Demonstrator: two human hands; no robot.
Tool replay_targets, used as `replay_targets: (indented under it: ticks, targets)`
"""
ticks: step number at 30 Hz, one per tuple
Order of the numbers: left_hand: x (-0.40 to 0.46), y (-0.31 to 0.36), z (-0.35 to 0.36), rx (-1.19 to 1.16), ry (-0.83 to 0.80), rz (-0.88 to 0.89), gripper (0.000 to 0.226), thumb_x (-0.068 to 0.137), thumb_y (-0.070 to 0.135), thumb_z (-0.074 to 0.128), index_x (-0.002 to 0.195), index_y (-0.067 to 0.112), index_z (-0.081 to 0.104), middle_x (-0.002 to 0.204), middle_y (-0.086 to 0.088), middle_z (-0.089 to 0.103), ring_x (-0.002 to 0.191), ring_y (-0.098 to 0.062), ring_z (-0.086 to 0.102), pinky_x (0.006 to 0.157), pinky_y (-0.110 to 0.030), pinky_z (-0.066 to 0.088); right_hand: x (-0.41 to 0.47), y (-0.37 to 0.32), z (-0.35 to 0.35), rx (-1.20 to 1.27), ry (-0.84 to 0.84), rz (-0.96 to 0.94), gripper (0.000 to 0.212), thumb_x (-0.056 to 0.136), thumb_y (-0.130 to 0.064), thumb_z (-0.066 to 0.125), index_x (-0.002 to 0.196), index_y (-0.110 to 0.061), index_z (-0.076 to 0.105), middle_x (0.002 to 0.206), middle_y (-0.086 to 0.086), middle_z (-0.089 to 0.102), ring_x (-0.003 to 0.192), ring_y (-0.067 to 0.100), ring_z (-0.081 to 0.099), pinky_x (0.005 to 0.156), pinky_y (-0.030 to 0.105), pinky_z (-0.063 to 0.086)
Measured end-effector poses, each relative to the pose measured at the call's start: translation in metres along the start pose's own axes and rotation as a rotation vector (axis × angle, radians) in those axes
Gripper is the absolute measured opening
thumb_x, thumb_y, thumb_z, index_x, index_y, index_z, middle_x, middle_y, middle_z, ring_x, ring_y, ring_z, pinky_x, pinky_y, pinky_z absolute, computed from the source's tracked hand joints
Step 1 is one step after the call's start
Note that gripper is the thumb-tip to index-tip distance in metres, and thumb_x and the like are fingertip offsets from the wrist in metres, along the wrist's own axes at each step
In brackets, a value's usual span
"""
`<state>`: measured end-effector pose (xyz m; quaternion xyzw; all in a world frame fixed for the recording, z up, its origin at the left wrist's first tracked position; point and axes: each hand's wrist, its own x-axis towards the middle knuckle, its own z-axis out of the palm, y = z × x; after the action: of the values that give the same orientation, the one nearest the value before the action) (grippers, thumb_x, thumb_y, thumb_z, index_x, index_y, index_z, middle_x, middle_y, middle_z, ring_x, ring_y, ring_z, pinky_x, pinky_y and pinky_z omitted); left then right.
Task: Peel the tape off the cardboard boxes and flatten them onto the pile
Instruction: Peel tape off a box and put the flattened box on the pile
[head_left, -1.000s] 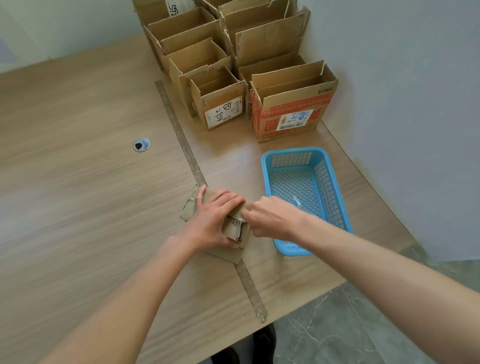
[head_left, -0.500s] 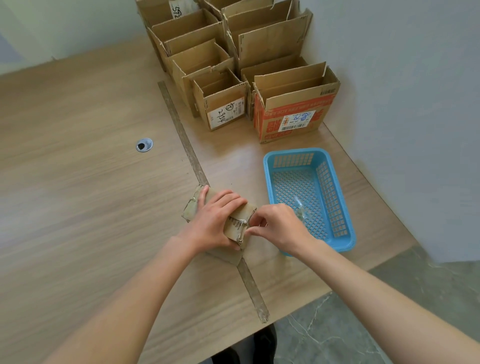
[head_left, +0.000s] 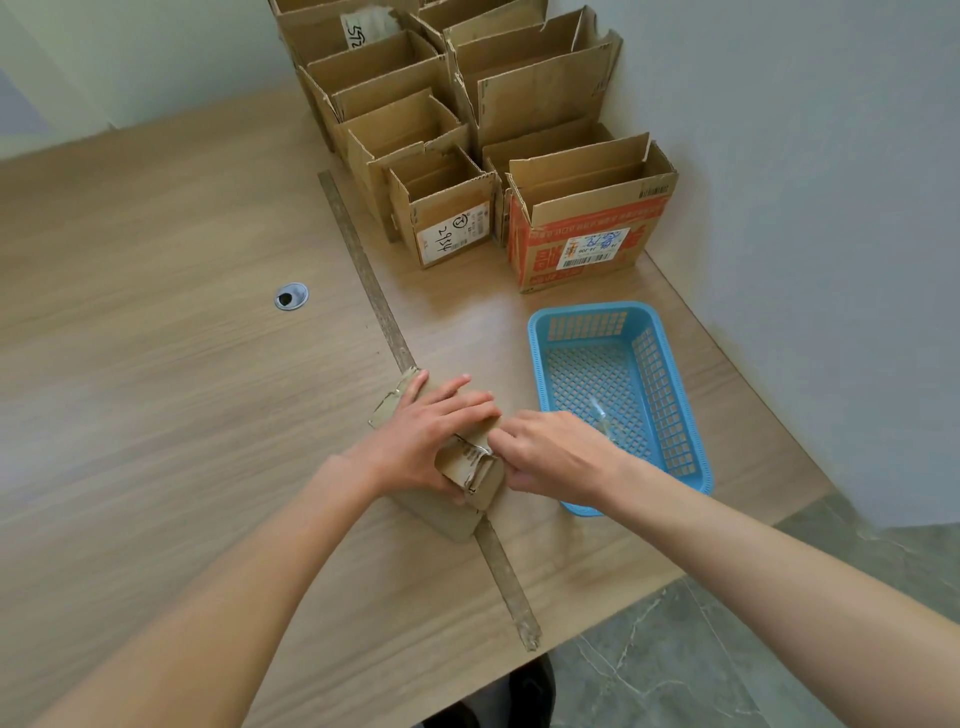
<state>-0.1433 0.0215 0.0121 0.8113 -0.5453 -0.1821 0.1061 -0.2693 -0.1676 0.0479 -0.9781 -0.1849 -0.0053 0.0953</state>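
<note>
A small flattened-looking cardboard box (head_left: 453, 521) lies on the wooden table (head_left: 156, 415) over the table's seam strip. My left hand (head_left: 423, 439) lies across its top with the fingers stretched out, pressing it down, the thumb along its near end. My right hand (head_left: 553, 457) is at the box's right end, its fingertips pinching a strip of clear tape (head_left: 480, 465) that stands partly lifted there. Much of the box is hidden under both hands.
Several open cardboard boxes (head_left: 587, 228) stand in rows at the back against the wall. A blue plastic basket (head_left: 675, 415) right of my hands holds a crumpled scrap of clear tape (head_left: 602, 423). A cable hole (head_left: 291, 296) is at left. The table's edge runs close on the right.
My right hand has gone from a fist beside the box's end to a fingertip pinch on the tape there. My left hand has stayed on the box.
</note>
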Motion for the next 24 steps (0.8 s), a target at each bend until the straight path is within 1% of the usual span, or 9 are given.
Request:
replay_targets:
  ticks: [4,7,9,11,13,15,17,20,24]
  targets:
    - [-0.001,-0.008,-0.01,0.227,-0.012,0.001,0.116,0.058,0.065,0.086,0.156,0.046,0.027,0.17,0.01,0.003,0.156,-0.022,-0.009,0.119,-0.054,-0.015,0.007,-0.002,-0.002,0.108,-0.021,0.018,0.003,0.084,-0.009,0.063,0.084,-0.006,0.064,0.106,0.007,0.065,0.093,0.027,0.058,0.061,0.036,0.044]
    - [-0.019,0.005,-0.001,0.306,0.132,-0.113,0.103,0.064,0.054,0.087,0.152,0.049,0.034,0.169,-0.004,0.013,0.153,-0.028,0.01,0.115,-0.061,0.013,0.015,-0.006,-0.005,0.3,-0.033,0.185,0.003,0.081,-0.013,0.063,0.082,-0.011,0.062,0.085,0.004,0.065,0.079,0.03,0.06,0.066,0.037,0.042]
    - [-0.036,0.018,0.012,0.159,0.299,-0.234,0.096,0.066,0.027,0.09,0.15,0.041,0.045,0.156,-0.011,0.037,0.14,-0.026,0.027,0.099,-0.052,0.032,0.026,-0.009,-0.013,0.396,-0.062,0.269,0.008,0.079,-0.017,0.065,0.077,-0.02,0.057,0.073,-0.004,0.062,0.073,0.027,0.062,0.066,0.037,0.045]
    - [-0.05,0.029,0.027,-0.086,0.358,-0.29,0.091,0.066,0.012,0.081,0.149,0.03,0.05,0.154,-0.011,0.038,0.142,-0.027,0.029,0.101,-0.047,0.037,0.036,-0.008,-0.02,0.506,-0.121,0.351,0.01,0.08,-0.02,0.065,0.076,-0.024,0.057,0.07,-0.011,0.062,0.076,0.021,0.066,0.071,0.035,0.051]
    - [-0.059,0.037,0.035,-0.387,0.362,-0.29,0.079,0.07,0.016,0.07,0.147,0.022,0.053,0.164,-0.002,0.025,0.154,-0.017,0.016,0.122,-0.038,0.024,0.041,-0.004,-0.023,0.6,-0.156,0.434,0.006,0.079,-0.019,0.063,0.074,-0.022,0.06,0.069,-0.009,0.068,0.075,0.016,0.068,0.073,0.036,0.056]
    - [-0.062,0.044,0.039,-0.549,0.428,-0.343,0.06,0.083,0.028,0.068,0.142,0.025,0.057,0.167,0.014,0.018,0.154,-0.001,0.006,0.124,-0.025,0.011,0.041,-0.003,-0.022,0.755,-0.191,0.502,0.003,0.079,-0.014,0.061,0.078,-0.015,0.063,0.069,-0.003,0.074,0.071,0.013,0.072,0.074,0.037,0.06]
    - [-0.057,0.048,0.042,-0.541,0.558,-0.47,0.043,0.092,0.041,0.07,0.131,0.027,0.06,0.164,0.019,0.024,0.152,0.002,0.013,0.122,-0.027,0.02,0.039,-0.007,-0.02,0.891,-0.252,0.529,0.002,0.081,-0.009,0.061,0.082,-0.01,0.063,0.073,0.002,0.076,0.074,0.016,0.075,0.08,0.039,0.061]
    - [-0.051,0.044,0.042,-0.577,0.573,-0.556,0.075,0.084,0.046,0.078,0.147,0.024,0.046,0.165,0.02,0.021,0.15,0.002,0.021,0.118,-0.026,0.028,0.04,-0.008,-0.019,0.879,-0.363,0.467,0.005,0.082,-0.008,0.065,0.084,-0.008,0.062,0.08,0.007,0.077,0.081,0.022,0.074,0.082,0.04,0.059]
    - [-0.06,0.018,0.031,-0.545,0.32,-0.366,0.098,0.074,0.052,0.083,0.157,0.029,0.036,0.163,0.032,0.012,0.148,0.009,0.018,0.12,-0.035,0.033,0.046,-0.009,-0.023,0.972,-0.484,0.437,0.008,0.087,0.007,0.06,0.089,0.001,0.056,0.082,0.022,0.073,0.073,0.029,0.07,0.078,0.044,0.06]
